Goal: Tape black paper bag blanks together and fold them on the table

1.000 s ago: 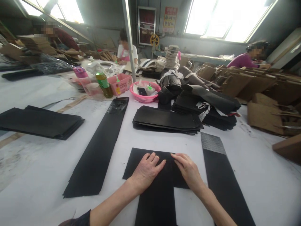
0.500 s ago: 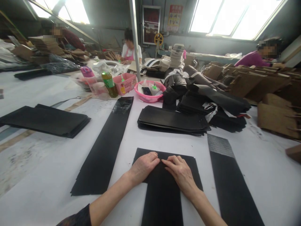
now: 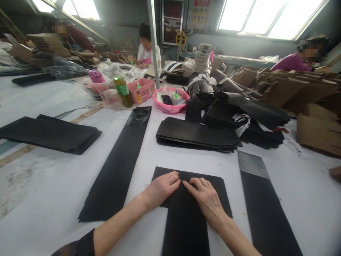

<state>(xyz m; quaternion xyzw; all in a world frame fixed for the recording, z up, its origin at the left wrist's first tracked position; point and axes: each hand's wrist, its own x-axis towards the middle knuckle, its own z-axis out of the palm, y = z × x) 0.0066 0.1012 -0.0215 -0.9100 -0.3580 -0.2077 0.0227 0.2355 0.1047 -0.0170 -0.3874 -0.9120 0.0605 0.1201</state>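
Note:
A long black strip [image 3: 186, 231] lies across a wide black rectangular piece [image 3: 224, 195] in front of me, together forming a T shape. My left hand [image 3: 161, 188] rests on the strip's far end from the left, fingers bent and pressed together. From the right, my right hand [image 3: 207, 199] grips the same end, thumb and forefinger drawn close. The two sets of fingertips nearly meet at the middle; the strip's far edge is partly hidden under them.
Long black strips [image 3: 114, 167] lie to the left, with another strip [image 3: 269, 209] on the right. Beyond are stacked black sheets [image 3: 197, 133], a pink basin [image 3: 170, 108], a bottle [image 3: 123, 93] and a pink basket [image 3: 144, 93]. Several people work behind; brown bags [image 3: 317, 129] stand right.
The view has shifted slightly. Both hands stay at the strip's far end, with only a small change in the right fingers; the pieces lie as before.

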